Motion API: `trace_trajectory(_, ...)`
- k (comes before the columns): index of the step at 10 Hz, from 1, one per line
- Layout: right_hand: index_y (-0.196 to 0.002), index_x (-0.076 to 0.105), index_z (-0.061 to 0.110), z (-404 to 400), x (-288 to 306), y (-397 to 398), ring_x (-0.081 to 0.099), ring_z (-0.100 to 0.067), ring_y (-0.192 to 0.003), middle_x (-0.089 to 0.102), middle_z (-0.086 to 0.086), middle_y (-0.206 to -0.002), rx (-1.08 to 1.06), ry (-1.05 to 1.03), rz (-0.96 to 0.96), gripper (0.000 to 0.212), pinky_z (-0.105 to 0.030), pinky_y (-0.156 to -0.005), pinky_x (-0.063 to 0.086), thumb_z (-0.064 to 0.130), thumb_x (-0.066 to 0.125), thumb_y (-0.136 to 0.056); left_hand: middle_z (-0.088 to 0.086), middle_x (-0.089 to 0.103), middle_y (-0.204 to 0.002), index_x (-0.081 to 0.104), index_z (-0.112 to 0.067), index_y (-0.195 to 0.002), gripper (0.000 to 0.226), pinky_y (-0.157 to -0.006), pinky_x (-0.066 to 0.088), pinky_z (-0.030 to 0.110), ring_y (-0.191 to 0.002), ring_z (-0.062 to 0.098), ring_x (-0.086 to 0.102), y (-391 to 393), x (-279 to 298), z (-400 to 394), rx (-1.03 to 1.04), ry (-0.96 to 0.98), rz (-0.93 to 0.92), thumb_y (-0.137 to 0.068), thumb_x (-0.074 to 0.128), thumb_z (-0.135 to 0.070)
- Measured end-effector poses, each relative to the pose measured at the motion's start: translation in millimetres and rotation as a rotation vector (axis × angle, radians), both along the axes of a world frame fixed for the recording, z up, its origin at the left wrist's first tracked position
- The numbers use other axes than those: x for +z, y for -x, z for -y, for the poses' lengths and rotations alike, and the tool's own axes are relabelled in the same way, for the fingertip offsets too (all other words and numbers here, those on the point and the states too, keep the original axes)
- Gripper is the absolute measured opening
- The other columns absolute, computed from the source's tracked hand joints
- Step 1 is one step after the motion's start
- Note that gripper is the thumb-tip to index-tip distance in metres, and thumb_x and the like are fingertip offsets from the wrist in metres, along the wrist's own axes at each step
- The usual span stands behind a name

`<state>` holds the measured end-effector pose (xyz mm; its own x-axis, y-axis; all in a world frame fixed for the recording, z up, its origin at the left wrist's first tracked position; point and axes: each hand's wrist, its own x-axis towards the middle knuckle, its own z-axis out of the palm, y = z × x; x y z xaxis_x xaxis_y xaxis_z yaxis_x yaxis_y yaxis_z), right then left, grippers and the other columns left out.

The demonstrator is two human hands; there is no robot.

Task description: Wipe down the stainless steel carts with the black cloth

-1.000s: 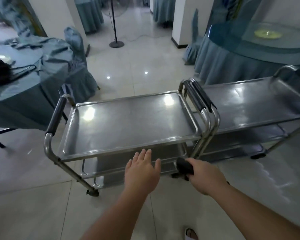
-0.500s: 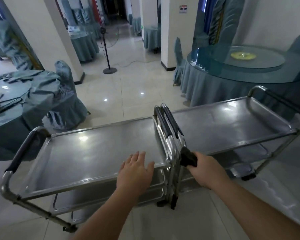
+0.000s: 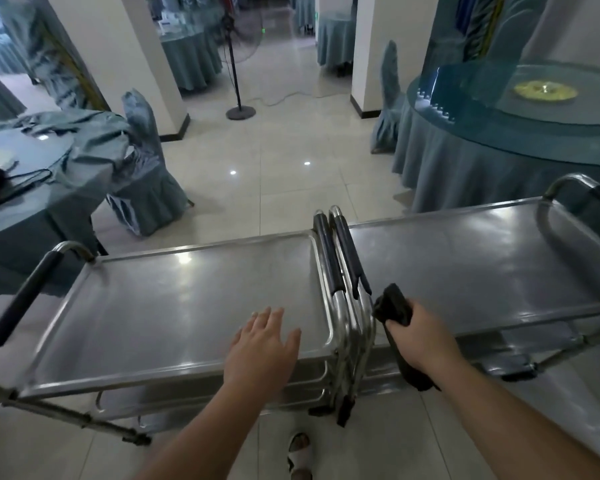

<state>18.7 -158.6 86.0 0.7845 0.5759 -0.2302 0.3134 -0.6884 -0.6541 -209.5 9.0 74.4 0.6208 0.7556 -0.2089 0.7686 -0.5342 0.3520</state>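
Two stainless steel carts stand side by side in front of me, their black-padded handles [image 3: 340, 251] meeting in the middle. The left cart [image 3: 174, 306] has a bare shiny top tray; the right cart [image 3: 482, 268] too. My left hand [image 3: 262, 351] is open, fingers spread, over the near right corner of the left cart's top. My right hand [image 3: 421, 337] grips the bunched black cloth [image 3: 394, 306] at the near left corner of the right cart, beside the handles. A tail of cloth hangs below the fist.
A round table with a blue cloth and glass turntable [image 3: 520, 133] stands behind the right cart. Another draped table [image 3: 25, 188] and a covered chair [image 3: 142, 168] are at the left. A floor fan stand [image 3: 239, 112] and white pillars are farther back. My sandalled foot [image 3: 300, 452] is on the tiled floor.
I have stepped closer, so the carts sit nearer and lower in view. My right hand with the cloth has risen to the right cart's top edge; my left hand now hovers over the left tray.
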Motion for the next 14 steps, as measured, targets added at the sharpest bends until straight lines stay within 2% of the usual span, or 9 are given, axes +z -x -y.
trace_trajectory(3, -0.133, 0.054, 0.026, -98.6, -7.2, -47.8, 0.059, -0.024, -0.080, 0.059, 0.002, -0.088, -0.190, 0.083, 0.007, 0.034, -0.038, -0.073, 0.047, 0.036, 0.059, -0.101, -0.005, 0.020, -0.176, 0.020, -0.033, -0.168, 0.075, -0.130, 0.011, 0.043, -0.162, 0.018, 0.016, -57.1, -16.4, -114.5, -0.064, 0.029, 0.023, -0.103, 0.023, -0.071)
trace_trajectory(5, -0.133, 0.054, 0.020, -151.9, -29.8, -57.8, 0.055, -0.027, -0.079, 0.056, 0.000, -0.088, -0.315, 0.055, 0.038, 0.032, -0.038, -0.075, 0.046, 0.028, 0.058, -0.102, -0.006, 0.021, -0.176, 0.021, -0.033, -0.168, 0.074, -0.130, 0.013, 0.043, -0.162, 0.018, 0.017, -71.2, -25.1, -165.1, -0.076, 0.037, 0.016, -0.104, 0.024, -0.070)
trace_trajectory(6, -0.140, 0.050, 0.017, -172.3, -51.1, -50.5, 0.064, -0.037, -0.093, 0.066, -0.011, -0.106, -0.327, 0.067, -0.005, 0.037, -0.037, -0.077, 0.044, 0.027, 0.054, -0.105, -0.007, 0.018, -0.176, 0.019, -0.034, -0.169, 0.073, -0.130, 0.012, 0.042, -0.162, 0.018, 0.015, -68.2, -30.9, -174.7, -0.071, 0.063, 0.015, -0.104, 0.024, -0.070)
trace_trajectory(7, -0.147, 0.048, 0.017, -187.5, -77.3, -32.8, 0.059, -0.040, -0.120, 0.062, -0.017, -0.134, -0.279, 0.080, -0.046, 0.042, -0.046, -0.097, 0.049, 0.025, 0.050, -0.106, -0.006, 0.018, -0.177, 0.020, -0.034, -0.168, 0.072, -0.130, 0.012, 0.042, -0.163, 0.017, 0.015, -64.0, -37.9, -179.7, -0.051, 0.082, 0.010, -0.106, 0.025, -0.068)
trace_trajectory(8, -0.163, 0.025, 0.020, -195.1, -99.3, -15.4, 0.019, -0.040, -0.154, 0.023, -0.011, -0.170, -0.132, 0.253, 0.018, 0.059, -0.054, -0.126, 0.020, 0.033, 0.042, -0.108, -0.006, 0.018, -0.177, 0.021, -0.034, -0.168, 0.069, -0.130, 0.012, 0.040, -0.163, 0.017, 0.014, -60.7, -44.7, -178.7, -0.038, 0.097, 0.007, -0.107, 0.028, -0.066)
trace_trajectory(9, -0.166, -0.003, 0.019, -192.3, -114.3, -9.5, -0.009, -0.042, -0.157, -0.012, -0.010, -0.173, 0.047, 0.476, 0.081, 0.076, -0.054, -0.128, 0.003, 0.053, 0.031, -0.107, -0.006, 0.017, -0.177, 0.021, -0.035, -0.168, 0.069, -0.130, 0.010, 0.040, -0.163, 0.017, 0.013, -60.2, -49.8, -179.1, -0.053, 0.112, -0.008, -0.107, 0.028, -0.066)
trace_trajectory(11, -0.163, -0.018, 0.016, -190.7, -109.0, -14.3, -0.015, -0.046, -0.155, -0.026, -0.015, -0.169, 0.187, 0.639, 0.067, 0.095, -0.056, -0.127, 0.002, 0.065, 0.033, -0.099, -0.006, 0.015, -0.177, 0.017, -0.034, -0.169, 0.070, -0.130, 0.008, 0.040, -0.163, 0.017, 0.010, -71.7, -49.4, -172.9, -0.106, 0.117, -0.002, -0.107, 0.028, -0.065)
trace_trajectory(13, -0.165, 0.004, 0.016, -198.8, -82.2, -34.6, 0.009, -0.044, -0.155, -0.006, -0.012, -0.173, 0.222, 0.720, -0.033, 0.089, -0.051, -0.123, 0.027, 0.052, 0.049, -0.098, -0.006, 0.016, -0.177, 0.017, -0.034, -0.169, 0.070, -0.130, 0.009, 0.041, -0.163, 0.018, 0.011, -81.8, -36.9, -173.1, -0.136, 0.072, -0.023, -0.107, 0.029, -0.063)
trace_trajectory(14, -0.156, 0.036, 0.016, -207.8, -63.2, -41.4, 0.044, -0.036, -0.137, 0.039, -0.011, -0.158, 0.243, 0.691, -0.028, 0.073, -0.044, -0.110, 0.044, 0.050, 0.051, -0.092, -0.006, 0.017, -0.177, 0.016, -0.034, -0.168, 0.070, -0.130, 0.010, 0.042, -0.163, 0.017, 0.011, -90.1, -25.8, -174.2, -0.175, 0.046, -0.019, -0.107, 0.029, -0.064)
